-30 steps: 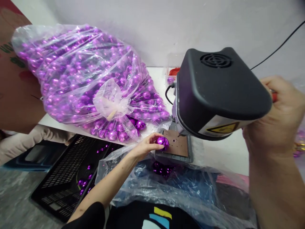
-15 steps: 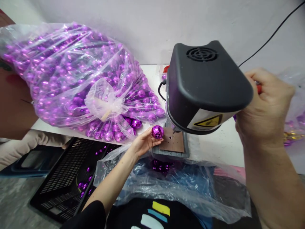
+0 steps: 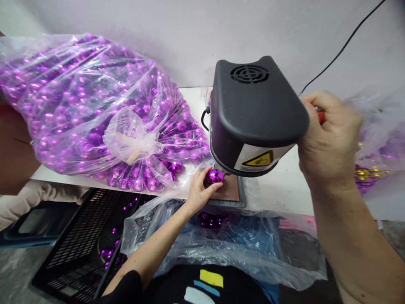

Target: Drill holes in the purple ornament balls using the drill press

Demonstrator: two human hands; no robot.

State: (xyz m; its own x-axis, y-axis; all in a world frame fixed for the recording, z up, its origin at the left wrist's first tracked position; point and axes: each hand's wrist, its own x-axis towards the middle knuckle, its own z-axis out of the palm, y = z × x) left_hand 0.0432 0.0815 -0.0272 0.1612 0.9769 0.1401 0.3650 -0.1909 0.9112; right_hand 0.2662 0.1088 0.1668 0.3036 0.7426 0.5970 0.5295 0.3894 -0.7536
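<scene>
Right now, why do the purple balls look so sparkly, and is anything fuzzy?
In the head view, light glares off the tied plastic bag and the faceted purple ball in the left hand; the right hand and the bag at the far right are blurred; the edges look stretched.

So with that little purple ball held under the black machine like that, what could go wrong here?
Fingers near the tool: the left hand pinches the shiny faceted purple ball right beneath the black machine head with the yellow warning label, so they might get caught. The round ball could also slip off the brown base plate. The right hand grips a red-tipped handle; a sudden pull seems risky.
</scene>
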